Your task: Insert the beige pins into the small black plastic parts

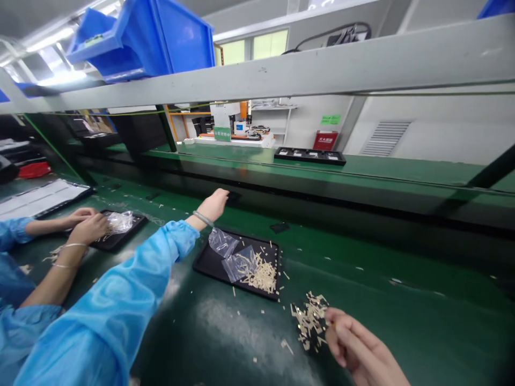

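Observation:
My left hand point(214, 205), in a blue sleeve with a bracelet at the wrist, reaches to the far side of the green bench. Its fingers are closed at the edge of a thin black piece point(234, 197). At the lower right my right hand point(356, 346) has thumb and forefinger pinched together; what lies between them is too small to make out. Beside those fingertips is a loose pile of small cream-coloured strips point(309, 320). Between my hands a black tray point(209, 259) holds more cream strips point(262, 274) and clear plastic bags point(222, 242).
On the left a co-worker's hands point(86, 228) work over another black tray point(116, 242). A second thin black piece point(279, 228) lies on the bench point(386, 311). Above runs a pale shelf beam point(322, 67) bearing blue bins point(183, 40). A compartmented tray point(309, 155) rests on the rear ledge.

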{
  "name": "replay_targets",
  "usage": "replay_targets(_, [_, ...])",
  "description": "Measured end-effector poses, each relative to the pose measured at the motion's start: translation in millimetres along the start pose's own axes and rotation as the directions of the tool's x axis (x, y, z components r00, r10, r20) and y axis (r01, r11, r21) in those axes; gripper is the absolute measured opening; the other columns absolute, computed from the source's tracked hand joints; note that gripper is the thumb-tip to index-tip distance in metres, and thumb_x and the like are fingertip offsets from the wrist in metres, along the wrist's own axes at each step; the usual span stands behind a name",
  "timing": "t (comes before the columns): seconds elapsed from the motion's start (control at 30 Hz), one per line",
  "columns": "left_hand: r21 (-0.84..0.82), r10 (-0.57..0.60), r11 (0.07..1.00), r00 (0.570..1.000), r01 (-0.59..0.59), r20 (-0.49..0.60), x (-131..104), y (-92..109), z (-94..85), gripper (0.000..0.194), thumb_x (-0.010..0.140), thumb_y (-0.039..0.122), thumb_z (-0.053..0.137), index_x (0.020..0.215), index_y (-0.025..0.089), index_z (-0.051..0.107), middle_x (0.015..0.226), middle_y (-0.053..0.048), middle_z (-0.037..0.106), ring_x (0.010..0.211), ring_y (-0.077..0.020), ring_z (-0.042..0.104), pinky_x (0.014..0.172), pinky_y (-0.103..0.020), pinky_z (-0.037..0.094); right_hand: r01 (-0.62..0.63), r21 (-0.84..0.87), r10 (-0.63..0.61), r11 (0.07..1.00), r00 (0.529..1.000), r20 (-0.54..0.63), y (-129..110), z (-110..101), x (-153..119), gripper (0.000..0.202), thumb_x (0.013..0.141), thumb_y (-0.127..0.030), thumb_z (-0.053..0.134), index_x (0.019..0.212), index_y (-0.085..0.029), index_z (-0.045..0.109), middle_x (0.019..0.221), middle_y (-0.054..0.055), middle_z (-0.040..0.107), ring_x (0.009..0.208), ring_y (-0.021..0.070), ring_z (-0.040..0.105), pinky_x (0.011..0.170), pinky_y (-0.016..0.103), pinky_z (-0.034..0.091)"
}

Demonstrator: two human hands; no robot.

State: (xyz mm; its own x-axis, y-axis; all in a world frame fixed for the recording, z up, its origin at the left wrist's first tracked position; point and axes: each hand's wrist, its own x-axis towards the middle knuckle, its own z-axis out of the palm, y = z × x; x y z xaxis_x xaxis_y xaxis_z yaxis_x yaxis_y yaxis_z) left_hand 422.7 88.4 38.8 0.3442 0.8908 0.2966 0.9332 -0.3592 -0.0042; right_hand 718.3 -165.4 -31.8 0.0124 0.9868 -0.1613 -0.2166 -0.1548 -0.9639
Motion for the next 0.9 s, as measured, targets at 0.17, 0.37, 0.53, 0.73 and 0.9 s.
replay_targets(0.17, [0.025,0.618,0.786,0.785,-0.617,-0.053,-97.4,99.6,-12.6,0.019,0.088,0.015,0.040,0.098,0.016,0.056,0.092,-0.007,0.058,0.090,-0.0207,0.054,0.082,-0.035,0.043,-0.211,0.359,0.148,0.909,0.970,0.194,-5.3,19.2,3.4,0.017,0.077,-0.038,0.062,0.092,-0.030,0.066,0.102,0.003,0.064,0.067,0.0155,0.061,0.057,0.029,0.051])
replay_targets(0.37, [-0.038,0.639,0.732,0.706,-0.680,-0.306,-168.7,152.0,2.6,0.017,0.087,0.014,0.043,0.095,0.014,0.058,0.091,-0.008,0.060,0.090,-0.0217,0.054,0.080,-0.037,0.044,-0.247,0.444,0.147,0.861,0.958,0.247,5.3,28.5,-8.1,0.012,0.074,-0.030,0.067,0.084,-0.024,0.069,0.098,0.004,0.068,0.095,0.0221,0.063,0.084,0.036,0.050])
replay_targets(0.53, [-0.928,0.017,0.344,0.989,-0.145,-0.149,-177.7,166.6,-0.9,0.038,0.084,0.025,0.053,0.121,0.019,0.045,0.113,-0.012,0.055,0.104,-0.0223,0.054,0.086,-0.038,0.046,-0.149,0.505,-0.002,0.850,0.958,0.286,-11.2,29.5,-15.4,0.005,0.074,-0.027,0.068,0.074,-0.021,0.067,0.083,0.002,0.063,0.082,0.0172,0.063,0.072,0.027,0.053])
replay_targets(0.73, [-0.667,0.088,-0.631,0.892,0.395,0.444,-179.4,189.4,0.3,0.037,0.076,0.028,0.066,0.109,0.014,0.055,0.106,-0.012,0.063,0.090,-0.0188,0.062,0.082,-0.032,0.045,-0.114,0.343,0.027,0.932,0.968,0.248,-19.2,39.4,-15.4,0.012,0.077,-0.033,0.065,0.075,-0.020,0.064,0.085,0.002,0.060,0.075,0.0152,0.061,0.068,0.026,0.050])
replay_targets(0.9, [-0.613,0.098,-0.704,0.904,0.359,0.417,-178.4,181.9,8.5,0.033,0.077,0.024,0.066,0.107,0.014,0.057,0.105,-0.012,0.064,0.090,-0.0191,0.063,0.082,-0.031,0.044,0.023,-0.097,-0.013,0.995,0.994,0.106,-8.8,35.8,-15.4,0.022,0.079,-0.039,0.062,0.072,-0.019,0.058,0.055,-0.004,0.052,0.043,0.0067,0.045,0.046,0.019,0.035])
